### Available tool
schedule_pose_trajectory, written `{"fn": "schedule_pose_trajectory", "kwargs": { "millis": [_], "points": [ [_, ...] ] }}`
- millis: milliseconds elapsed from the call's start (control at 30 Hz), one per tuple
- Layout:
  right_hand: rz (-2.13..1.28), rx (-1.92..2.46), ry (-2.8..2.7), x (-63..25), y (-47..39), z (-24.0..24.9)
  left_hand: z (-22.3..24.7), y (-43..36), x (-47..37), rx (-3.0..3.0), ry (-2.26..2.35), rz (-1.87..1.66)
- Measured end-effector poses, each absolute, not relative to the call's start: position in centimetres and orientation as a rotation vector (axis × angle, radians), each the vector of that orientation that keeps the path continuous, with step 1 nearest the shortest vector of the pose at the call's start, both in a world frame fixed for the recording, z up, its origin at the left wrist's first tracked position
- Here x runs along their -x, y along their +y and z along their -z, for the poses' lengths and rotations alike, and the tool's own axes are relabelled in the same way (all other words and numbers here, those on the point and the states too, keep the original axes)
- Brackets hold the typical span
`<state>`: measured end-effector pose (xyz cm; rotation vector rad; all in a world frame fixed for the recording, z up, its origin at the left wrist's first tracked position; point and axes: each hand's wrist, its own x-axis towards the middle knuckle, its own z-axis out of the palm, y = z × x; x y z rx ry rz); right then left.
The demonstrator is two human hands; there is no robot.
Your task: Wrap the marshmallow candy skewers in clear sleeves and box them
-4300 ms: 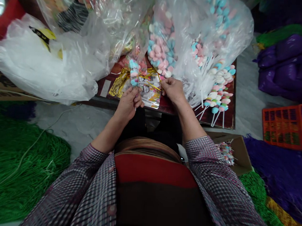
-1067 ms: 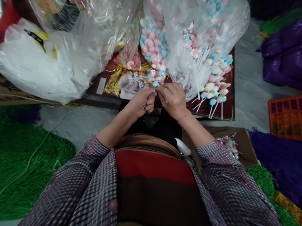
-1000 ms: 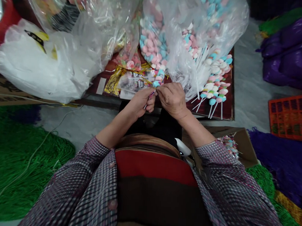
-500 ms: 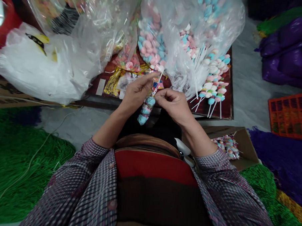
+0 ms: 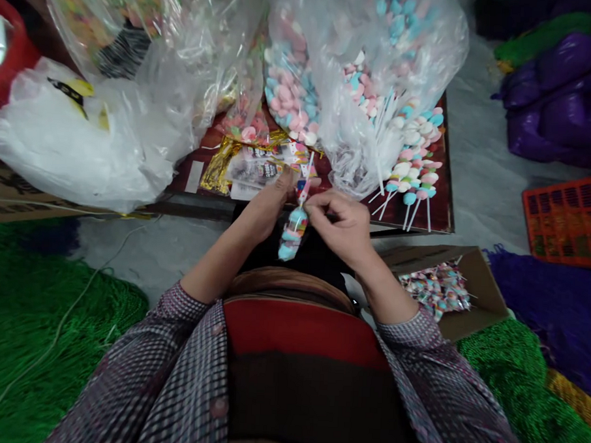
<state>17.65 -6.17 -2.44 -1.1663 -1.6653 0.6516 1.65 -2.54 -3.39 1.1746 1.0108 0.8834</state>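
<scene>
A wrapped candy skewer (image 5: 293, 234) hangs in front of my lap, its blue and pink sweets in a clear sleeve pointing down and its white stick up. My left hand (image 5: 271, 204) is closed around the stick side, just above the sweets; its fingertips are partly hidden. With thumb and forefinger pinched at the gathered neck of the sleeve, my right hand (image 5: 342, 218) grips it from the right; any tie there is too small to make out. Behind the hands lie printed clear sleeves (image 5: 258, 167) and a bundle of gold twist ties (image 5: 220, 166).
Unwrapped candy skewers (image 5: 416, 155) lie at the dark red table's (image 5: 443, 211) right end. Large bags of sweets (image 5: 292, 84) and a white plastic bag (image 5: 83, 147) crowd the back and left. A cardboard box (image 5: 483, 288) with wrapped skewers stands low right, near an orange crate (image 5: 564, 220).
The wrapped skewer has come slightly lower and hangs more upright. My left hand has moved down and its fingers have drawn in by the stick; my right hand still pinches the neck.
</scene>
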Motion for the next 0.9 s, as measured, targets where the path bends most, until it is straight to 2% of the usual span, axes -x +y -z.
{"fn": "schedule_pose_trajectory", "kwargs": {
  "millis": [100, 200, 367, 467, 533, 633, 700, 800, 900],
  "points": [
    [-0.744, 1.252, -1.621, -18.1, -6.6, 3.3, 3.9, -2.5, -1.2, -1.41, 0.824, -0.969],
    [-0.932, 1.248, -1.406, -19.3, -6.7, 4.2, 4.0, -3.1, -1.0, -1.917, 0.798, -1.046],
    [-1.2, 1.131, -1.127, -20.8, -7.6, 4.4, 5.4, -4.7, -2.6, -2.487, 0.479, -1.384],
    [-1.39, 1.116, -0.927, -21.5, -8.9, 4.4, 6.3, -5.3, -3.9, -2.602, 0.292, -1.347],
    [-1.382, 1.142, -0.843, -22.4, -10.1, 4.6, 6.8, -5.6, -4.7, -2.626, 0.191, -1.249],
    [-1.173, 1.212, -0.78, -25.4, -12.4, 5.5, 7.6, -6.0, -5.5, -2.605, 0.083, -1.122],
    [-0.915, 1.304, -0.721, -28.6, -14.1, 6.5, 8.0, -6.0, -5.7, -2.561, 0.123, -1.081],
    [-0.319, 1.504, -0.444, -34.3, -16.6, 8.6, 8.1, -5.1, -5.0, -2.527, 0.459, -1.062],
    [-0.121, 1.557, -0.365, -39.7, -18.9, 10.5, 7.9, -2.6, -2.9, -2.441, 0.97, -1.015]
  ]
}}
